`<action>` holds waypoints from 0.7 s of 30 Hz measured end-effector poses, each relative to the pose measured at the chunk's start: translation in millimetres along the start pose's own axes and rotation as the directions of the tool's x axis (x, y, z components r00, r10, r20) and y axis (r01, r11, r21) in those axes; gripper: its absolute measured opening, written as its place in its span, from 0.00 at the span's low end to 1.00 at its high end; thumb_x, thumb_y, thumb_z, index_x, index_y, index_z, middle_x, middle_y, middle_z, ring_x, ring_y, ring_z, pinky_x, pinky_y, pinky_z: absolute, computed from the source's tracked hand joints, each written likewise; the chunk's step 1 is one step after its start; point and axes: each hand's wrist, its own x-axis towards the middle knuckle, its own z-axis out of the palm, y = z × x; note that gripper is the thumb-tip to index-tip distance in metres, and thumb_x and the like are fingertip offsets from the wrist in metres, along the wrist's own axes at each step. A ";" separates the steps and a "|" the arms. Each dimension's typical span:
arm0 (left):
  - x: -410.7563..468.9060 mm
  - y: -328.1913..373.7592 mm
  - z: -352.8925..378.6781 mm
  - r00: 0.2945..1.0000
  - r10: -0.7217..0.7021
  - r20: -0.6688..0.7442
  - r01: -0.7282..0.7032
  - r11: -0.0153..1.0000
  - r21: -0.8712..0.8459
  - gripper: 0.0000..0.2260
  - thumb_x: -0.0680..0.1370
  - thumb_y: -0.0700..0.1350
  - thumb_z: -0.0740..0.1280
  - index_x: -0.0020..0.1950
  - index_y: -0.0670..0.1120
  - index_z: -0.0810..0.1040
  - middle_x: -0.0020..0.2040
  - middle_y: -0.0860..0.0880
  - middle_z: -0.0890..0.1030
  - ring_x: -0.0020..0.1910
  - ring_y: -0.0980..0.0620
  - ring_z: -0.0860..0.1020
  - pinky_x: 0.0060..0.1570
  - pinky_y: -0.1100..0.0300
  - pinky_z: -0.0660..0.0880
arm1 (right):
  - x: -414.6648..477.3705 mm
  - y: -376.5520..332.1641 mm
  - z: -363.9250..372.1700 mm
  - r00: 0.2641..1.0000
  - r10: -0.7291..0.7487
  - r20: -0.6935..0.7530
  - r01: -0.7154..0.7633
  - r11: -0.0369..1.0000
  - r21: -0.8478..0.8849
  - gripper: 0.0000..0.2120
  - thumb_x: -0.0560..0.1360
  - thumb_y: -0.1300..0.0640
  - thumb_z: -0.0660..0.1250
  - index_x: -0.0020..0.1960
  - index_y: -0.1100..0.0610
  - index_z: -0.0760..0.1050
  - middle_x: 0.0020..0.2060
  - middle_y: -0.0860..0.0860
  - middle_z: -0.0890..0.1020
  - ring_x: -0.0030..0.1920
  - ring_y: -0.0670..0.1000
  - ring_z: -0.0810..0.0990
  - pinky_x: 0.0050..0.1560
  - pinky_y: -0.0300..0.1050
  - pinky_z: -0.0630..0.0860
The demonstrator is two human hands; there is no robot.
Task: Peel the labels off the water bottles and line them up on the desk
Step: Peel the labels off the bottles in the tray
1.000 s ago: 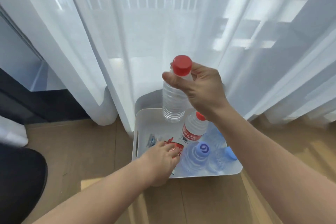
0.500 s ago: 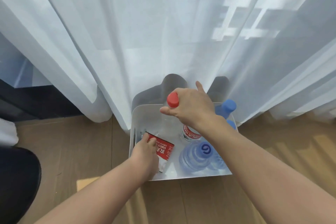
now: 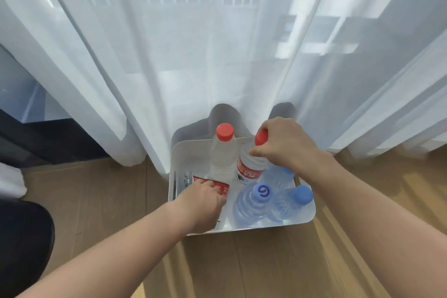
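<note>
A white bin [image 3: 305, 219] stands on the wooden floor against the curtain. A clear red-capped bottle without a label [image 3: 223, 152] stands upright at its back. Beside it, my right hand [image 3: 285, 146] grips the neck of a red-capped bottle with a red label [image 3: 249, 169], which tilts slightly. My left hand [image 3: 203, 203] reaches into the bin's left side, fingers closed over a peeled red label [image 3: 223, 187]. Two blue-capped bottles [image 3: 256, 201] [image 3: 292, 198] stand at the bin's front right. A third blue-capped bottle [image 3: 278, 174] shows partly under my right wrist.
A sheer white curtain [image 3: 217, 55] hangs right behind the bin and drapes over its back edge. A dark object [image 3: 21, 237] sits at the lower left. Wooden floor [image 3: 96, 201] surrounds the bin.
My right hand lowered the unlabelled bottle into the bin's back, let go, and took hold of the labelled red-capped bottle. My left hand brought the peeled label down into the bin.
</note>
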 end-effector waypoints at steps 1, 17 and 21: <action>-3.2 -3.0 -3.0 1.000 -0.011 -0.021 0.011 1.000 -0.028 0.14 0.77 0.44 0.58 0.61 0.46 0.76 0.60 0.46 0.80 0.61 0.44 0.73 0.63 0.51 0.67 | -1.1 4.3 -1.3 0.999 -0.005 -0.053 0.008 0.998 0.058 0.09 0.64 0.56 0.72 0.45 0.54 0.79 0.46 0.53 0.81 0.49 0.55 0.79 0.42 0.42 0.70; -39.2 11.7 -174.1 0.790 -0.437 -0.431 -0.302 0.335 -0.893 0.16 0.74 0.47 0.69 0.61 0.49 0.78 0.55 0.55 0.83 0.51 0.60 0.81 0.51 0.68 0.76 | -73.0 7.2 -122.9 0.896 -0.192 -0.401 0.444 0.353 0.823 0.24 0.63 0.58 0.69 0.59 0.61 0.74 0.40 0.49 0.82 0.54 0.58 0.82 0.53 0.63 0.78; -45.5 27.9 -179.5 0.723 -0.459 -0.516 -0.394 0.339 -0.854 0.06 0.70 0.41 0.73 0.46 0.48 0.85 0.42 0.54 0.86 0.41 0.61 0.83 0.45 0.69 0.78 | -81.3 9.0 -122.3 0.913 -0.095 -0.396 0.406 0.300 0.863 0.28 0.59 0.55 0.72 0.57 0.63 0.76 0.39 0.51 0.83 0.53 0.60 0.82 0.51 0.64 0.79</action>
